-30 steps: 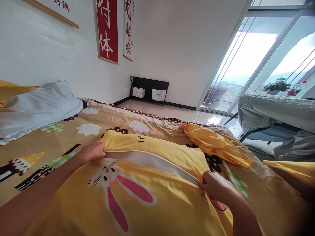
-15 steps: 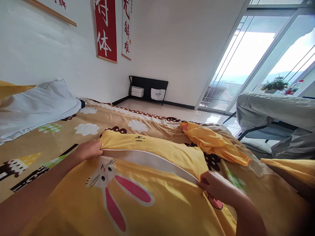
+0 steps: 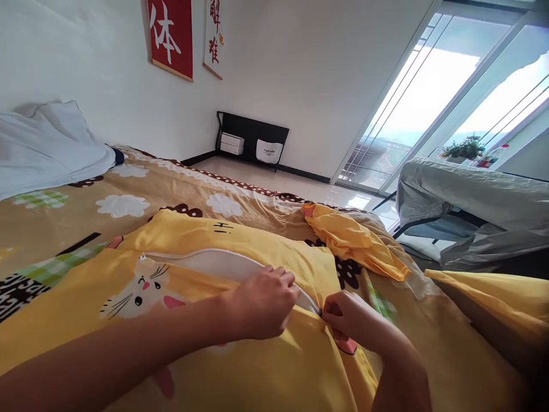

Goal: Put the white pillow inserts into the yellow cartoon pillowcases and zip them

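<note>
Home bedroom. Bed spread with a cartoon-print sheet, yellow rabbit-print pillowcase, white pillow. Red calligraphy scroll on white wall. Sliding glass door onto a balcony with a potted plant. Tiled floor.

The yellow pillowcase is soft matt cloth, smooth with light creases, around a white inner pillow of plain woven fabric. The bedsheet beneath looks like slightly fuzzy printed cloth. The floor tiles are glossy and reflective.
</note>
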`<state>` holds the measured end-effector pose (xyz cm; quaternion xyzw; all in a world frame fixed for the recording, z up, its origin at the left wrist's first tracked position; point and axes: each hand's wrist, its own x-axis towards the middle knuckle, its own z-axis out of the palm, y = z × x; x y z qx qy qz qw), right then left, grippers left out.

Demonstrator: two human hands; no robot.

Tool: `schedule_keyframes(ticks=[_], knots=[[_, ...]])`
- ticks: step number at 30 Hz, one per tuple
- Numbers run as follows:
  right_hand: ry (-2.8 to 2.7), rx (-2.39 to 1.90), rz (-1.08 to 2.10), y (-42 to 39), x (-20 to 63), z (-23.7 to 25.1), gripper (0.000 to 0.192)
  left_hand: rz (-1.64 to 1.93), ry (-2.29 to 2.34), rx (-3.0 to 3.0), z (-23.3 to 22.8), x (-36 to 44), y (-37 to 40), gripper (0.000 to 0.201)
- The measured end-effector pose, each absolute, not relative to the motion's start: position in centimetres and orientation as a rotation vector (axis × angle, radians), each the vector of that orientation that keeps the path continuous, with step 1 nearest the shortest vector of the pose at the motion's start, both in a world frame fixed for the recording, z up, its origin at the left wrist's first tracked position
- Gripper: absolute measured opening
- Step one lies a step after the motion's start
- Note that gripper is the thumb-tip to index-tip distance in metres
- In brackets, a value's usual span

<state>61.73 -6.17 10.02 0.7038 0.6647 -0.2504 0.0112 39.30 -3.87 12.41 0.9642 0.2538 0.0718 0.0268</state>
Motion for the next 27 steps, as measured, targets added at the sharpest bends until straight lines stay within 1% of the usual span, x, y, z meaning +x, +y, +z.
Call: schedule_keyframes(ticks=[3, 8, 14, 16, 19, 22, 27], knots=[[2.116, 2.204, -0.809, -6.4, 62.3, 9.8, 0.019, 0.182, 0.679, 2.892, 10.7, 42.0, -3.7, 0.017], [2.083, 2.210, -0.827, -6.6, 62.3, 10.1, 0.021, 0.259, 0.690, 2.778, 9.5, 43.5, -3.7, 0.017], [2.088, 2.177, -0.711, -6.5, 61.5, 11.1, 0.026, 0.297, 0.786, 2.900, 9.3, 46.2, -2.8, 0.018], [2.115, 2.160, -0.694, -6.5, 61.7, 11.1, 0.028, 0.254, 0.800, 2.920, 9.2, 47.2, -2.3, 0.017], [2.149, 2.166, -0.643, -6.5, 62.1, 10.9, 0.025, 0.180, 0.765, 2.867, 8.8, 47.8, -1.8, 0.018], [2.175, 2.142, -0.567, -6.5, 62.1, 10.9, 0.021, 0.221, 0.717, 2.720, 8.3, 47.8, -1.2, 0.013], [2.157, 2.161, -0.663, -6.6, 61.9, 11.3, 0.025, 0.206, 0.745, 2.603, 8.0, 47.6, -0.8, 0.010]])
